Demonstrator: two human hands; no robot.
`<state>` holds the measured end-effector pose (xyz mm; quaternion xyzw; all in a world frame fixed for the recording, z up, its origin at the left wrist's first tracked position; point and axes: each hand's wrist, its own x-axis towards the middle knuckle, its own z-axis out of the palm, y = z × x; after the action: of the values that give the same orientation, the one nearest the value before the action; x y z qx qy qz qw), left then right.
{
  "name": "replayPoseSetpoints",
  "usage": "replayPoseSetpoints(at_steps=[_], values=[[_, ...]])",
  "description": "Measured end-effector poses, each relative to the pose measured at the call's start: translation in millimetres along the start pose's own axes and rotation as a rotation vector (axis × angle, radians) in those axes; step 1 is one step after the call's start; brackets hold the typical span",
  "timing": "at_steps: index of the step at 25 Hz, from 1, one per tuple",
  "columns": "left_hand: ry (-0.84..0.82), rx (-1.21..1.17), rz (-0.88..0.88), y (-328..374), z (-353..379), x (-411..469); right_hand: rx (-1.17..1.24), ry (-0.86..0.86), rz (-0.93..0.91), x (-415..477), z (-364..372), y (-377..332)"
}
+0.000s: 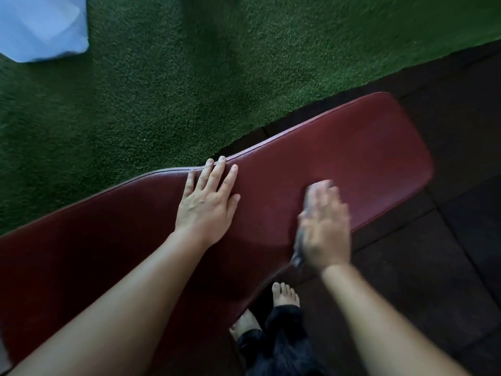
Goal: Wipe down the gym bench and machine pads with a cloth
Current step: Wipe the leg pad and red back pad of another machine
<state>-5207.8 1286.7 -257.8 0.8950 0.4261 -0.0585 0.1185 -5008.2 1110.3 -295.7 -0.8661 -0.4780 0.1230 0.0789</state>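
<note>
We see the left hand (206, 204) lying flat on the dark red padded surface (352, 158), fingers straight and a little spread, fingertips right at the piped far edge. It holds nothing. The right hand (325, 229) is blurred. As far as we can make out, its fingers are straight too, pressing a grey cloth (297, 255) down onto the padding close to the near edge. The cloth peeks out past the fingertips and beside the wrist. The two hands are apart, with bare padding between them.

Moving outward, the surface runs long and narrow from lower left to upper right. Below its near edge we spot two bare feet (286, 294) and dark trouser legs (279, 346) on black rubber floor tiles (447, 253). Beyond the far edge lies green artificial turf (162, 90), and a pale blue object (40, 25) sits in the top left corner, too blurred to name.
</note>
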Motion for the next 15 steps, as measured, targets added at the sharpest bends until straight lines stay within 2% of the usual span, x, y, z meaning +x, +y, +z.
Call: replayPoseSetpoints(at_steps=[2,4,6,8,9,10,11,13,15], values=[[0.011,0.005,0.002,-1,1,1,0.09,0.009,0.315,35,-19,38],[0.007,0.001,-0.005,0,0,1,0.107,0.037,0.376,41,-22,26],[-0.006,0.004,-0.018,2,-1,1,0.065,0.035,0.146,11,-5,-28],[-0.002,0.005,-0.025,3,-2,1,0.055,-0.075,-0.211,-35,8,-68],[-0.005,0.004,-0.022,3,-3,0,0.023,-0.092,-0.325,-41,11,-65],[-0.009,0.004,-0.014,2,-4,0,0.01,-0.071,-0.349,-31,9,-48],[-0.009,0.005,-0.003,0,-4,0,0.008,-0.035,-0.269,-14,7,-27],[0.01,0.015,0.034,-9,-4,0,0.032,-0.001,0.046,20,-6,12],[0.028,0.022,0.083,-18,-3,0,0.066,-0.001,0.226,37,-15,14]])
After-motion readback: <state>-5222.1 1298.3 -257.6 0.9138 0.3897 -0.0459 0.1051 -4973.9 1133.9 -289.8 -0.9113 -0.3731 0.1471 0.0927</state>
